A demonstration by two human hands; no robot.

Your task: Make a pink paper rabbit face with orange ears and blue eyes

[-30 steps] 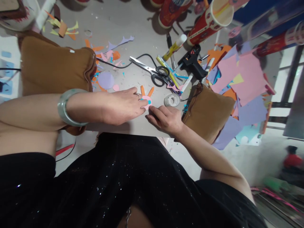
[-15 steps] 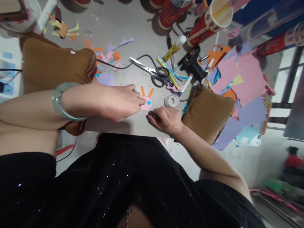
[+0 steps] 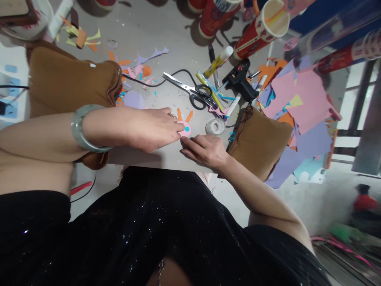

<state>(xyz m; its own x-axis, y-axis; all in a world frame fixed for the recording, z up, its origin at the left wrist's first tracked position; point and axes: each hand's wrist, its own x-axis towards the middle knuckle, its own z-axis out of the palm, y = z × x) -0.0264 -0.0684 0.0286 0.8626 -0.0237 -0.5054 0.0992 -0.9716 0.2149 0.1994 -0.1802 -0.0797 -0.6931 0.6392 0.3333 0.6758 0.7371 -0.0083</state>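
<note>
A small pink paper circle (image 3: 185, 134) lies flat on the grey table, with two upright orange paper strips (image 3: 185, 115) like rabbit ears and a blue dot on it. My left hand (image 3: 153, 129) comes over from the left, fingers bent together, its fingertips on the circle's left side and covering that part. From the right, my right hand (image 3: 206, 147) reaches the circle's lower edge with its forefinger; the thumb is apart beneath, nothing visible between them. A roll of clear tape (image 3: 215, 126) rests just above my right hand. Black-handled scissors (image 3: 190, 89) lie beyond the circle.
A black glue gun (image 3: 242, 81) and several pens lie behind the tape. Brown cushions (image 3: 71, 77) flank the work spot. Coloured paper sheets (image 3: 312, 99) pile at the right, and paper scraps (image 3: 139, 69) scatter at the back left. Red paper cups (image 3: 248, 39) stand at the back.
My right hand has moved slightly left, its forefinger stretching out to the pink circle's lower edge. My left hand has shifted a little right over the circle.
</note>
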